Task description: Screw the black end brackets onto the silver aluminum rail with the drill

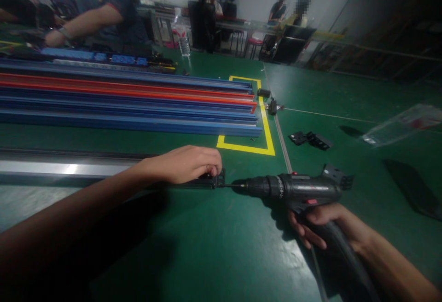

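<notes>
My right hand (324, 226) grips the handle of a black power drill (293, 189) that lies level and points left. Its long thin bit reaches a small black end piece (221, 177) at the right end of a long silver-and-black metal profile (76, 168). From above, my left hand (191, 164) closes its bent fingers around that end piece. The fingertips partly hide what they pinch, and my forearm crosses over the profile. Whether the bit is seated in a screw is too small to tell.
Several long blue and red profiles (138, 124) lie behind, their ends inside a yellow tape outline (269, 136). Small black parts (317, 141) and a tipped clear bottle (400, 124) are at right. An upright bottle (182, 35) stands farther back. A co-worker's arm (90, 21) is across the table.
</notes>
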Tool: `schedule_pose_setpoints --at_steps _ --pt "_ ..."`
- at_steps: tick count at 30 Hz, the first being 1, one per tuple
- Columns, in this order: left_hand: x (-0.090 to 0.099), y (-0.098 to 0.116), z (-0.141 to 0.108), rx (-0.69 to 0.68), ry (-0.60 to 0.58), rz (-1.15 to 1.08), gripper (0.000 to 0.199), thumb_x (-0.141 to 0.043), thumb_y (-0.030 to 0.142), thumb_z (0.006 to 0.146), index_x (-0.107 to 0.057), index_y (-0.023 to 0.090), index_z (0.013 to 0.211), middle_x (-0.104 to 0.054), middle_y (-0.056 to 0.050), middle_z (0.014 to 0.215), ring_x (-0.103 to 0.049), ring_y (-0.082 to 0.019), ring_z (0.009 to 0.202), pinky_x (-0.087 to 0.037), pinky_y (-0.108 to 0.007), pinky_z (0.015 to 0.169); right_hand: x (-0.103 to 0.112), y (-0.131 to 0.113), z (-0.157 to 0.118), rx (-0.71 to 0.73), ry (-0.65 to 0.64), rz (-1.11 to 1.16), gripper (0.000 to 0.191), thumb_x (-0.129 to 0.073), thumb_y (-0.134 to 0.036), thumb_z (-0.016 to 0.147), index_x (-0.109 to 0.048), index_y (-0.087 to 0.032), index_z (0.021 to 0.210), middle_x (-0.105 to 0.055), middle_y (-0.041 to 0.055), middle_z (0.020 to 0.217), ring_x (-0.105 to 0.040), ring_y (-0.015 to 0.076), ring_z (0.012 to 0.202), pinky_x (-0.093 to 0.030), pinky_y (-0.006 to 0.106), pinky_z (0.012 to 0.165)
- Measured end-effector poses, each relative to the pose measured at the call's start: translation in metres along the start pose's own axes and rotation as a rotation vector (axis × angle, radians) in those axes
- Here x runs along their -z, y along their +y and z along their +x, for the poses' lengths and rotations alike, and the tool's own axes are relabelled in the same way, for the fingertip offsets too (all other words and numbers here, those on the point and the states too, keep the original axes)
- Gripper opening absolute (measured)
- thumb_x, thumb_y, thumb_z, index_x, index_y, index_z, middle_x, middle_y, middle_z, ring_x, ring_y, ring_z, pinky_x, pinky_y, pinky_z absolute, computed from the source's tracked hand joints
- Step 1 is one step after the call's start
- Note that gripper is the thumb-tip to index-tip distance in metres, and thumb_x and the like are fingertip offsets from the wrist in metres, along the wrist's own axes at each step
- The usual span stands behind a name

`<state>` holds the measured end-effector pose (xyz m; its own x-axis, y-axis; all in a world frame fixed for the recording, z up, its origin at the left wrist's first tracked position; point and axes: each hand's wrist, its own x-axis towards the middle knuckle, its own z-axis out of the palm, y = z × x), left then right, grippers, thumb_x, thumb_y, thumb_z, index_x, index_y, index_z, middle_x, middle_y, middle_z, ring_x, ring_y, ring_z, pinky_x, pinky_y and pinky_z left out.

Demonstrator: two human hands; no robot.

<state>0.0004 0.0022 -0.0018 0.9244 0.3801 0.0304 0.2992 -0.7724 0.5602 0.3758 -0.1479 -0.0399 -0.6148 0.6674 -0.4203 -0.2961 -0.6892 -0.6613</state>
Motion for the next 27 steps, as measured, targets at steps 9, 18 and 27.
schedule_pose_setpoints --at_steps 9,18,27 --pt "0.0026 0.0035 -0.0006 0.025 -0.021 0.002 0.024 -0.044 0.017 0.106 -0.066 0.022 0.101 -0.066 0.000 0.107 -0.061 -0.015 0.097 -0.041 -0.025 0.086 -0.0020 0.0000 -0.0004 0.003 0.007 -0.009 0.028 -0.068 -0.026 0.079 -0.082 -0.007 0.094 -0.076 0.0092 0.076 -0.059 0.0077 0.044 -0.061 0.027 0.066" --pt "0.0019 0.0021 -0.0004 0.028 -0.020 -0.007 0.024 -0.044 0.016 0.105 -0.067 0.022 0.100 -0.066 -0.001 0.106 -0.062 -0.015 0.096 -0.042 -0.025 0.085 -0.0024 -0.0017 0.0005 -0.021 -0.003 -0.004 0.028 -0.068 -0.026 0.078 -0.083 -0.008 0.095 -0.076 0.0071 0.075 -0.060 0.0077 0.046 -0.060 0.025 0.067" --pt "0.0029 0.0036 -0.0004 0.038 -0.036 -0.012 0.024 -0.044 0.016 0.105 -0.066 0.022 0.101 -0.065 0.000 0.106 -0.061 -0.014 0.097 -0.041 -0.025 0.085 -0.0020 0.0004 0.0004 0.005 0.005 -0.027 0.026 -0.070 -0.023 0.074 -0.083 -0.009 0.091 -0.076 0.0062 0.073 -0.059 0.0073 0.045 -0.058 0.022 0.061"
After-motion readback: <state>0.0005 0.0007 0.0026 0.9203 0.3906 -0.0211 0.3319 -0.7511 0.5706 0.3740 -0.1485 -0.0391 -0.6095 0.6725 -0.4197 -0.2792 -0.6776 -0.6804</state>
